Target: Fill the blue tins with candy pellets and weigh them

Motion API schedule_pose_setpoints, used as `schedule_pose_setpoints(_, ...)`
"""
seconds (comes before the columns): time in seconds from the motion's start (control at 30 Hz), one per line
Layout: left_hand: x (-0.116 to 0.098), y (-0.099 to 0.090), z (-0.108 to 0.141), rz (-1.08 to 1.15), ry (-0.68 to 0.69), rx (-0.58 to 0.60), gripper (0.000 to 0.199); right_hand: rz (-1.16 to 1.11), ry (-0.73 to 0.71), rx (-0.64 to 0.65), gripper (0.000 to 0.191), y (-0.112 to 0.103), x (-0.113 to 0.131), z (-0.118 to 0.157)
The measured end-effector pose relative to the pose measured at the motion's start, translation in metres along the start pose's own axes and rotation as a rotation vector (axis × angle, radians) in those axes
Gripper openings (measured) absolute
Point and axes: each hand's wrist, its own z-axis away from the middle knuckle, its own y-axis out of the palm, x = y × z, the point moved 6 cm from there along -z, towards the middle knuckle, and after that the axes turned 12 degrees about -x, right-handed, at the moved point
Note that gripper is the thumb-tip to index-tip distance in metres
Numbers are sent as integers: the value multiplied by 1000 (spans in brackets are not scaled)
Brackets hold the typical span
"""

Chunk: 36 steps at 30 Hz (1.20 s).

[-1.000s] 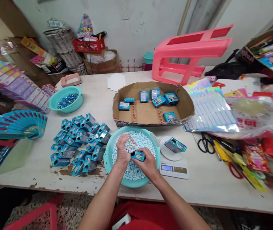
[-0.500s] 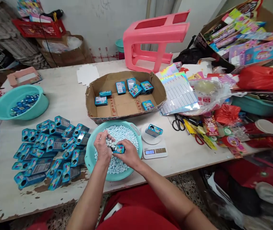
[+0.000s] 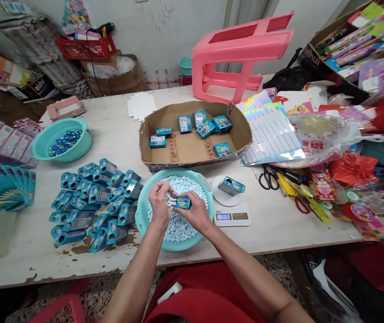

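My right hand (image 3: 197,214) holds a small blue candy box (image 3: 183,203) over a turquoise basin (image 3: 142,220) of pale blue candies (image 3: 181,231). Against the box's left end is my left hand (image 3: 160,202), its fingers curled round a few of the same candies. The palm side is partly hidden. To the right, another blue box lies tilted on the white plate of a small digital scale (image 3: 232,216) with a lit display. Left of the basin, many blue boxes (image 3: 99,195) lie in a cluster, several with a round hole facing me.
Behind the basin, a cardboard tray (image 3: 192,148) holds several blue boxes. A second turquoise basin (image 3: 86,143) with shiny blue pieces stands at left. Scissors (image 3: 268,178), cutters and packaging crowd the right; a pink stool (image 3: 239,54) lies at the back.
The view has turned left, so the table appears shifted right. My left fingers have closed further, and fewer candies show in that hand. Both hands remain over the basin.
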Motion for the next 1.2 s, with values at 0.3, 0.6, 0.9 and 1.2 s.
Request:
schedule_pose_setpoints(0.3, -11, 2, 4, -1, 4, 11, 19, -71, 80, -30, 29, -3, 8, 3)
schedule_pose_setpoints(0.6, -14, 2, 11, -24, -6, 89, 18, -142, 150, -24, 30, -6, 11, 7)
schedule_pose_setpoints(0.9, -25, 2, 27, 11, -31, 93, 22, -191, 101, -46, 28, -7, 20, 9)
schedule_pose_setpoints(1.2, -11, -35, -21, -319, 233, -62, 30, -281, 101, -85, 33, -18, 12, 13)
